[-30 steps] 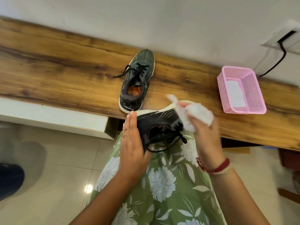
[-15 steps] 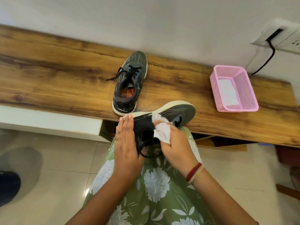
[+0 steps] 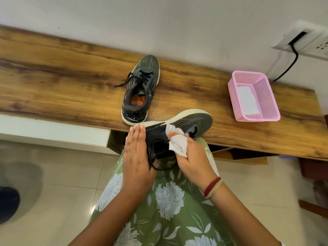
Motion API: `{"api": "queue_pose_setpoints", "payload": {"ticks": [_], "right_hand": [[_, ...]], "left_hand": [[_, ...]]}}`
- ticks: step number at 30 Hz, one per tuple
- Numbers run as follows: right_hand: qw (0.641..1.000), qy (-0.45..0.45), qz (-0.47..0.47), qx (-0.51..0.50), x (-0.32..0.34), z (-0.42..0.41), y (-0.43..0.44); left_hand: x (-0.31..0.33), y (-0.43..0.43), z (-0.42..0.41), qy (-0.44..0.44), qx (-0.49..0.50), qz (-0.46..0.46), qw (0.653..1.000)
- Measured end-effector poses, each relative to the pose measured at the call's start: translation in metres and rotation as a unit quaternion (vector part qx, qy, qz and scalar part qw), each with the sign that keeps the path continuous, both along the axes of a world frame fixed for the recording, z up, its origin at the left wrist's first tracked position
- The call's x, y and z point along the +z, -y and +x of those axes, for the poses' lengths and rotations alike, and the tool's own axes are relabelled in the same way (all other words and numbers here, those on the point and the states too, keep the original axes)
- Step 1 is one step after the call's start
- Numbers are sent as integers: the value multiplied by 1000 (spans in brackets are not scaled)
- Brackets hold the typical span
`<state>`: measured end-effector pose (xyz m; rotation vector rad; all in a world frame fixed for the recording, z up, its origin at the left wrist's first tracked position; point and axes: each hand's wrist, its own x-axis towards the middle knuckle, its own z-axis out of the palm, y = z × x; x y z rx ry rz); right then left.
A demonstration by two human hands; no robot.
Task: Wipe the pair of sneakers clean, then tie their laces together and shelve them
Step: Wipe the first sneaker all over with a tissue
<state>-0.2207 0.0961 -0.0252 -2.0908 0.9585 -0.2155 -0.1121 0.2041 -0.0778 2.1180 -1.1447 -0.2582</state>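
One dark sneaker (image 3: 188,124) with a white sole lies on its side on my lap, toe pointing right over the shelf edge. My left hand (image 3: 137,153) presses flat, fingers straight, against its heel end. My right hand (image 3: 190,154) grips a crumpled white wipe (image 3: 177,142) and holds it against the sneaker's side near the opening. Black laces hang loose below between my hands. The second dark sneaker (image 3: 141,89) stands upright on the wooden shelf top (image 3: 62,82), toe toward the wall, laces untied.
A pink mesh basket (image 3: 266,91) holding a white sheet sits on the shelf top at the right. A wall socket with a black cable (image 3: 291,61) is above it. Tiled floor lies at the left, with a dark object (image 3: 8,203) at the left edge.
My right hand came down with the wipe from above the sneaker onto its side. My left hand stays flat at the heel. The view shifted slightly.
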Motion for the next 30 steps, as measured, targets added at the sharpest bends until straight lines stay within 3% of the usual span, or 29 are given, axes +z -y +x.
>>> {"api": "queue_pose_setpoints", "payload": {"ticks": [10,14,17,22,24,27,30], "right_hand": [[999,18,14,23,0,-10,2],[999,-11,-28,18,-4,-4,4],[1000,17,16,15,-2,-8,2],[1000,-6,-25,8,-4,-3,-2],[999,26,26,15,0,-5,-10],[981,99,158,-57,18,-13,6],[983,105,55,-141,11,-5,28]], "left_hand": [[2,-1,-1,44,-5,36,998],[4,-1,0,41,3,43,998],[5,-1,0,61,-4,59,996],[4,1,1,56,0,68,996],[5,0,1,66,-4,71,995],[4,0,-1,53,-3,57,997],[2,1,-1,31,-5,24,999]]}}
